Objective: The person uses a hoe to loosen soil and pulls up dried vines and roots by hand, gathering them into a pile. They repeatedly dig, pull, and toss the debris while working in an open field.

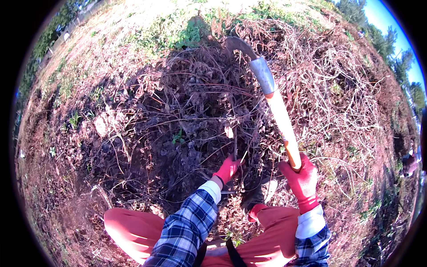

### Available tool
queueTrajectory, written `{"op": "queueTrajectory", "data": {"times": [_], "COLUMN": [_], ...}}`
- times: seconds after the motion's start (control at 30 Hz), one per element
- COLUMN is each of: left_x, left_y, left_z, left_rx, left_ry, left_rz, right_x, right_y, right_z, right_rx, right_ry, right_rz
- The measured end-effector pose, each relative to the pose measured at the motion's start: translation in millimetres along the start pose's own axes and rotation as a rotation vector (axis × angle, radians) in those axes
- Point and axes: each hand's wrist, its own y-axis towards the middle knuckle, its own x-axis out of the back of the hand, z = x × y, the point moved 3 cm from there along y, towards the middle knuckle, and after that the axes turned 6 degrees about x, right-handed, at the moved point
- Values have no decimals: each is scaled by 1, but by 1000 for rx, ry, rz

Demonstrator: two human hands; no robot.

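Observation:
My right hand point(303, 180), in a red knit glove, grips the lower end of a hooked sickle's wooden handle point(282, 116). The tool points up and away, its metal socket point(263, 75) leading to a dark curved blade point(241, 45) over the dry vines. Lower and to the left, my left hand point(229, 169), also red-gloved, is closed around an upright dry stem point(235, 143). Its fingertips are partly hidden among the stalks. Brown, withered vines and leaves point(200, 96) form a tangled heap before me, partly in my shadow.
My bent knees point(133, 230) and one shoe point(263, 193) frame the ground close below. Pale, dry vines point(343, 86) spread on the right. Green plants point(186, 33) grow beyond the heap. Far right, a person point(408, 163) is at the picture's rim.

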Motion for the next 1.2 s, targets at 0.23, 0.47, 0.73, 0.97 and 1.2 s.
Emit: {"op": "queueTrajectory", "data": {"times": [0.23, 0.47, 0.73, 0.97, 1.2], "left_x": [60, 44, 62, 6, 1], "left_y": [-91, -196, -193, -75, -59], "left_z": [-97, -166, -93, -40, -213], "left_rx": [-301, -335, -268, -74, -510], "left_ry": [1165, 1555, 1269, 546, 860], "left_rz": [-262, -320, -297, -161, -323], "right_x": [11, 5, 11, 19, 13], "right_y": [2, 7, 8, 9, 6], "right_z": [-5, -9, -20, -32, -19], "right_rx": [6, -16, -10, 45, -22], "right_ry": [-231, -186, -123, -44, -87], "right_rz": [10, 3, -56, -116, -31]}}
